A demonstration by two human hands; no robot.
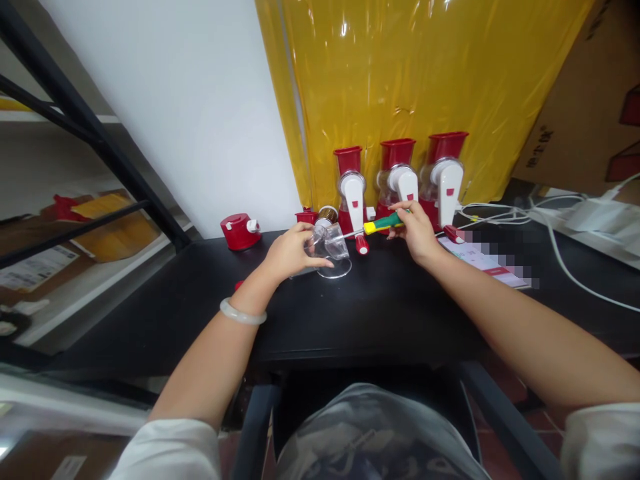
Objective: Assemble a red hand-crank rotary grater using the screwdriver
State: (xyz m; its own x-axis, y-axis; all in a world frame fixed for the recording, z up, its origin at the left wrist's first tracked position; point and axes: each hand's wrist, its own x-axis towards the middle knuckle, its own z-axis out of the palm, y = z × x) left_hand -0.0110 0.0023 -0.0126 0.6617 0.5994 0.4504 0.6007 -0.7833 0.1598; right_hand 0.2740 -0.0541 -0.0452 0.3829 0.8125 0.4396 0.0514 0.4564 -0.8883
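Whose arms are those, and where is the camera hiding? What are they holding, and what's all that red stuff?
There's no robot here: these are a person's own bare arms. The camera sits on their head, looking forward and down, so you see nearly what they see. The left hand holds a clear plastic part. The right hand grips a green-and-yellow handled tool, which looks like a screwdriver, its metal shaft pointing at that part. On the black table stand three red-and-white gadgets, and a round red piece sits off to the left.
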